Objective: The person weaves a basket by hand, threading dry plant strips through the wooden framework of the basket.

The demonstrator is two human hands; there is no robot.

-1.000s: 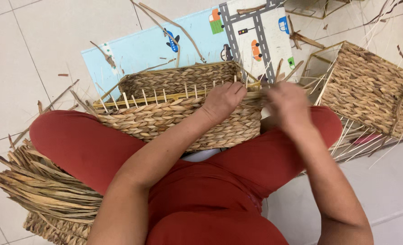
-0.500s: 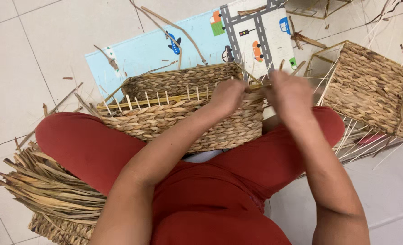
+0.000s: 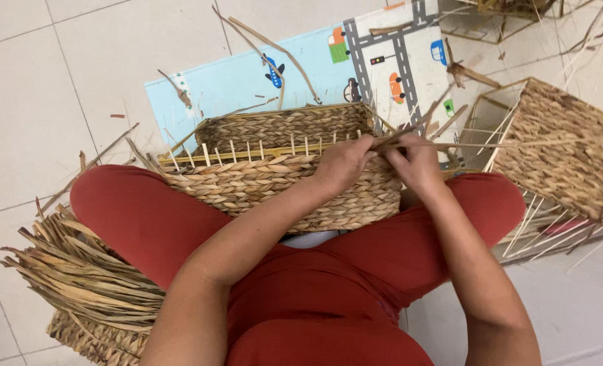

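Braided straw forms the half-woven basket (image 3: pixel 281 179) resting on the red-trousered lap at frame centre, pale spokes standing along its rim. Since a second ago both hands have drawn together at the rim's 3 o'clock corner. The left hand (image 3: pixel 345 163) pinches the braid; the right hand (image 3: pixel 413 159) grips a straw strand (image 3: pixel 464 144), now stretched flat toward 3 o'clock. A finished basket (image 3: pixel 566 163) sits at 2 o'clock, loose dried straw (image 3: pixel 78 278) at 8, a play mat (image 3: pixel 247 81) at 12.

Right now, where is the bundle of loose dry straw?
In the head view, the bundle of dry straw lies on the tiled floor at lower left, beside the person's left knee.
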